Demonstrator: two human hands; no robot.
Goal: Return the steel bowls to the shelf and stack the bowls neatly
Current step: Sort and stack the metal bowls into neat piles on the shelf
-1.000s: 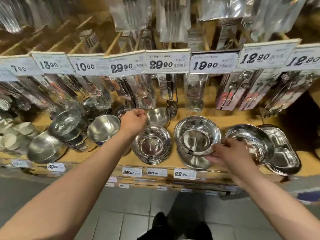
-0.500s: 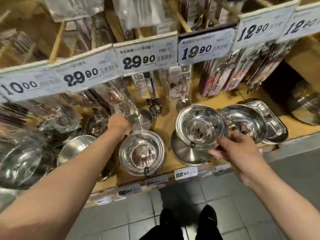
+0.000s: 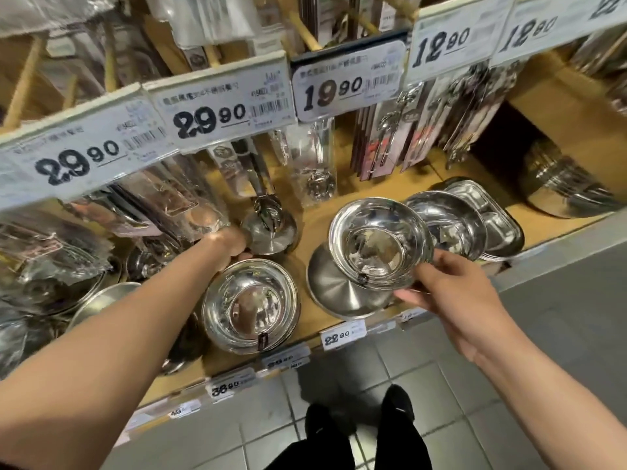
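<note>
A steel bowl (image 3: 380, 244) is pinched at its near rim by the right hand (image 3: 451, 293), tilted above an overturned bowl (image 3: 339, 293) on the wooden shelf (image 3: 315, 225). The left hand (image 3: 227, 244) is reached behind a bowl stack (image 3: 251, 305); its fingers cannot be told. Grey floor tiles (image 3: 339, 361) lie below.

Single head-worn wide-angle cam – looking forward and steeply down, close over wooden shelf (image 3: 315, 228) w/ price tags (image 3: 224, 106) at top, own shoes (image 3: 397, 407) on tiled floor (image 3: 559, 320) below.
</note>
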